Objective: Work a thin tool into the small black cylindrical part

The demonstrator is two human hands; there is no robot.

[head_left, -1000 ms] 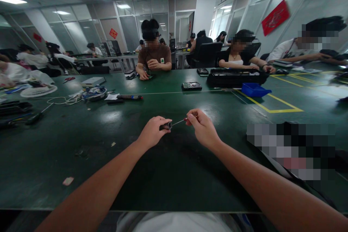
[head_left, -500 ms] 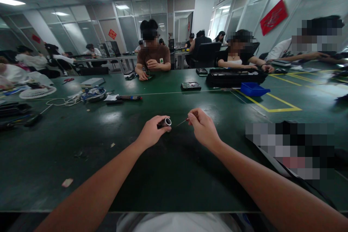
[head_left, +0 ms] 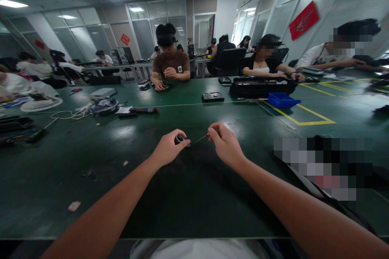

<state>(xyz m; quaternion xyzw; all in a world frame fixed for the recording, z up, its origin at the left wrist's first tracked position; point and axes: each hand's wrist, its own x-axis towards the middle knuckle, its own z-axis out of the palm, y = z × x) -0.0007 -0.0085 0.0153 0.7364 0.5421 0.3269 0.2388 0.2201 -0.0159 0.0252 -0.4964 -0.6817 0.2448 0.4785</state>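
Cylinder [head_left: 179, 140] turned within left hand [head_left: 167, 149] | right hand [head_left: 226, 145] holds thin-shafted tool [head_left: 201, 138]

Blue tray [head_left: 283, 100] sits near the long black unit [head_left: 263, 87]. Green-and-silver drive-like board [head_left: 212, 97] lies nearer the table's middle. White cable [head_left: 68, 115] runs beside the bundled wires [head_left: 103, 106].

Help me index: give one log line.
left hand: grips dark hollow cylinder | right hand: pinches thin red-handled metal tool, tip clear of cylinder | over dark green table
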